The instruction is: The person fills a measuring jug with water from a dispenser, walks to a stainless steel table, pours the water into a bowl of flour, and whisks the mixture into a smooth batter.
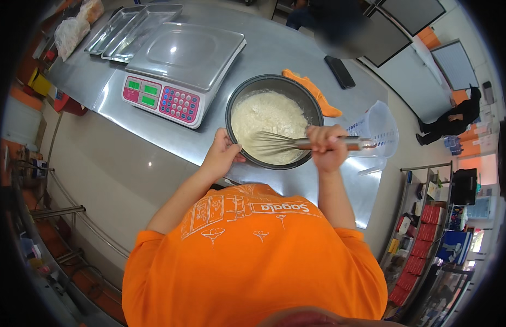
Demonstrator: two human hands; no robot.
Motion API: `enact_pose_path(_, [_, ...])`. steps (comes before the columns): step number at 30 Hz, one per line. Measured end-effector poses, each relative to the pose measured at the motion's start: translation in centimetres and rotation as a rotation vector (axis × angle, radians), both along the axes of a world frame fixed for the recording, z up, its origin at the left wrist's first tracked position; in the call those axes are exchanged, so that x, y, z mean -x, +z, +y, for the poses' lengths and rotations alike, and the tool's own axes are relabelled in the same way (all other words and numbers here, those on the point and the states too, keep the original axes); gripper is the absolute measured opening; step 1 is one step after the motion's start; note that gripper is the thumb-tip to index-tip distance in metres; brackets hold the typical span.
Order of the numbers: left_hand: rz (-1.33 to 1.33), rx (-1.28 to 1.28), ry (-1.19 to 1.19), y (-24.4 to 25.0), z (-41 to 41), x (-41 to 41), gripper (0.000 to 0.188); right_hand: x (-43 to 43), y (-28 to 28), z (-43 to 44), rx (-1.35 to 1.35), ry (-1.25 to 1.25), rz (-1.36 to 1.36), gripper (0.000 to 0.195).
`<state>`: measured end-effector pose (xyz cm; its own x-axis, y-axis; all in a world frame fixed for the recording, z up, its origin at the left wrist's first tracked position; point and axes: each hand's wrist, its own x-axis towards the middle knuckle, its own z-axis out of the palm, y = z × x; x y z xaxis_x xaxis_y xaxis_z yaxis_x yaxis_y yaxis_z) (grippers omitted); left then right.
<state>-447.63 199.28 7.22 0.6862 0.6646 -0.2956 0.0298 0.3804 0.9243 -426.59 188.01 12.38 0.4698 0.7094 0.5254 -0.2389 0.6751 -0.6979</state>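
Note:
A dark round pot (273, 81) stands on the steel table close before me, with a pale, lumpy batter (269, 108) inside. My left hand (222, 155) grips the pot's rim at its near left side, thumb over the edge. In my right hand (328, 147) is the metal handle of a balloon whisk (273, 143), held over the pot's right rim. The whisk's wires lie tilted to the left, their end down in the batter. Part of the handle is hidden by my fingers.
Left of the pot is a digital scale (187, 57) with lit displays; metal trays (134, 32) lie beyond it. An orange cloth (318, 96), a black phone (339, 72) and a clear measuring jug (379, 126) are to the right. Two people (453, 118) (334, 20) are farther off.

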Motion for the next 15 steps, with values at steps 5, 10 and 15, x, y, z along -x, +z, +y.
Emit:
enact_pose_path(5, [-0.006,-0.022,0.011,-0.1,-0.1,-0.4,0.024,-1.8,0.6,0.0,-0.015,-0.256,-0.112,0.012])
enact_pose_path(10, [-0.045,-0.034,0.035,-0.7,-0.4,-0.4,0.023,0.9,-1.1,0.9,0.021,-0.049,-0.126,0.018])
enact_pose_path(15, [0.028,-0.123,0.032,-1.4,-0.4,0.0,0.024,-3.1,1.3,-0.7,0.16,-0.112,-0.171,0.016])
